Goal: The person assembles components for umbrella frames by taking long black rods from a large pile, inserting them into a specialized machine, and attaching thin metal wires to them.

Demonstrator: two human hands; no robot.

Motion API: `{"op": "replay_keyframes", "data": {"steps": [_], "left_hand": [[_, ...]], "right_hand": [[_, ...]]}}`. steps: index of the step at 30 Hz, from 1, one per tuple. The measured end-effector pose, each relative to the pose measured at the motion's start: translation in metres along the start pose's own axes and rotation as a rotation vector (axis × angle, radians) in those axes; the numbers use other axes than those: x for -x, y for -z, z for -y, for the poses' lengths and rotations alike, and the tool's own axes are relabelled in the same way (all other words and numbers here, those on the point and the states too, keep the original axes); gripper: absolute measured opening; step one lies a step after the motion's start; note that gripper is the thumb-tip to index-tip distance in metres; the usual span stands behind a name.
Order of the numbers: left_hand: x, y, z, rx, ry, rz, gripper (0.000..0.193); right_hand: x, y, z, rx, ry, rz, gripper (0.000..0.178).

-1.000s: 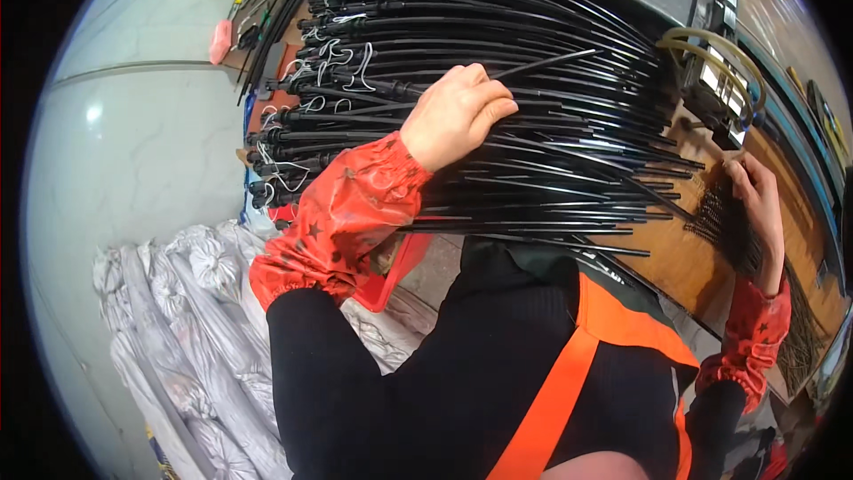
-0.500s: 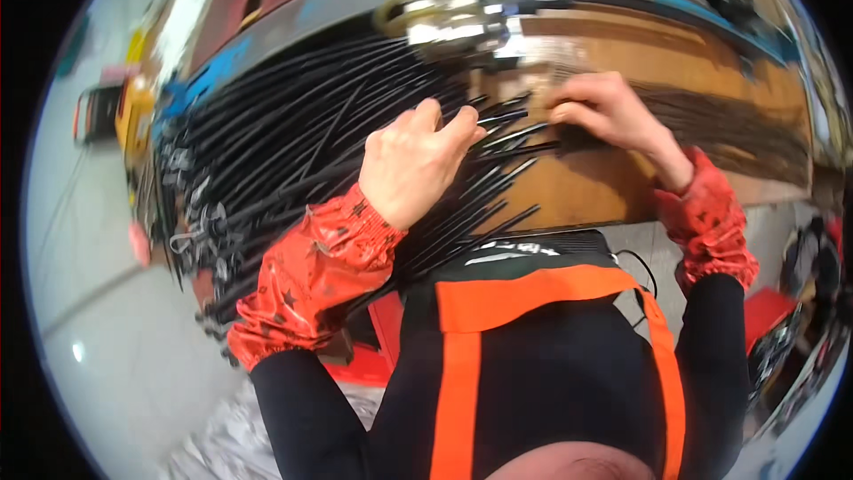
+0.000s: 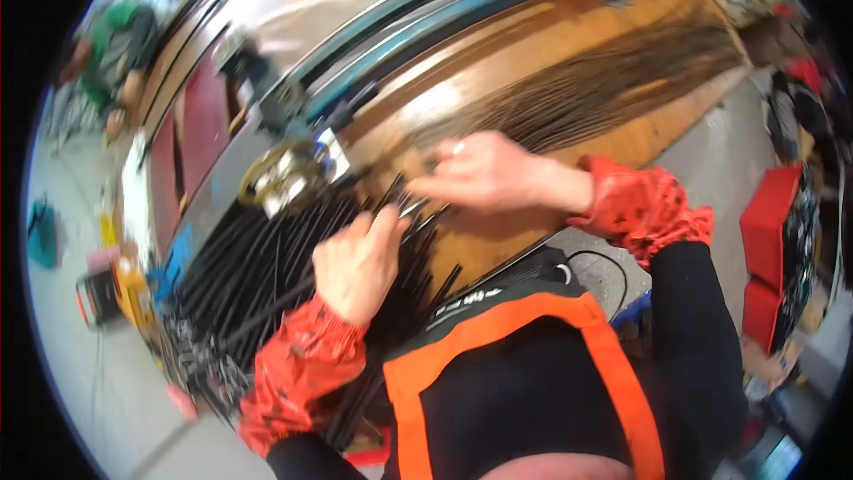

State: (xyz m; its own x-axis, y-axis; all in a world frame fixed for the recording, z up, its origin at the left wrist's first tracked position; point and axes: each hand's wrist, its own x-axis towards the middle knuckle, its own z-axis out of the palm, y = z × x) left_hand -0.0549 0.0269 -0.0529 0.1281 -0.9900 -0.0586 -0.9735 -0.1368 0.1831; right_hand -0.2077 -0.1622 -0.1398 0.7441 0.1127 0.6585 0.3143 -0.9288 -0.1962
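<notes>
Black rod (image 3: 412, 208), clamped between the fingers of left hand (image 3: 357, 260), just short of its tip; near that tip, fingers of right hand (image 3: 484, 175), too blurred to tell whether gripping. Under left hand, massed black rods (image 3: 253, 271). Beyond, thin brown wires (image 3: 569, 105) on wooden board (image 3: 484, 238); farther, blue metal rail (image 3: 444, 28).

Rods (image 3: 267, 258) cover the left end of your worktop (image 3: 484, 244); strands (image 3: 613, 80) lie toward its right end. Rails (image 3: 400, 53) run along its far edge, a clamp-like fixture (image 3: 289, 176) behind the rods. Your left hand (image 3: 360, 262) is over the rods, your right hand (image 3: 484, 173) just right of their ends. Boxes (image 3: 769, 249) stand right of you, apart from the worktop.
</notes>
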Motion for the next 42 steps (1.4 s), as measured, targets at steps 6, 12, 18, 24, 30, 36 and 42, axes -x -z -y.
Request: {"op": "replay_keyframes", "data": {"steps": [6, 12, 18, 24, 30, 36, 42], "left_hand": [[-0.027, 0.009, 0.005, 0.071, -0.197, -0.141, 0.018], [-0.081, 0.079, 0.019, -0.117, -0.276, -0.266, 0.044], [-0.139, 0.063, 0.015, -0.198, -0.430, -0.198, 0.058], [-0.136, 0.058, 0.042, -0.108, -0.411, -0.307, 0.055], [-0.115, 0.078, 0.045, -0.149, -0.275, -0.275, 0.041], [-0.098, 0.078, 0.051, -0.261, -0.358, -0.315, 0.044], [-0.086, 0.078, 0.053, -0.332, -0.333, -0.327, 0.050]], "right_hand": [[-0.011, 0.011, -0.018, -0.164, -0.120, -0.065, 0.051], [0.040, 0.081, -0.104, 0.099, -0.629, -0.294, 0.044], [0.030, 0.082, -0.136, 0.159, -0.637, -0.312, 0.041], [0.053, 0.075, -0.152, 0.378, -0.877, -0.252, 0.040], [-0.023, 0.064, -0.085, -0.031, -0.408, -0.409, 0.066], [-0.032, 0.046, -0.072, -0.126, -0.368, -0.350, 0.029], [-0.052, 0.015, -0.066, 0.015, -0.247, -0.524, 0.037]]}}
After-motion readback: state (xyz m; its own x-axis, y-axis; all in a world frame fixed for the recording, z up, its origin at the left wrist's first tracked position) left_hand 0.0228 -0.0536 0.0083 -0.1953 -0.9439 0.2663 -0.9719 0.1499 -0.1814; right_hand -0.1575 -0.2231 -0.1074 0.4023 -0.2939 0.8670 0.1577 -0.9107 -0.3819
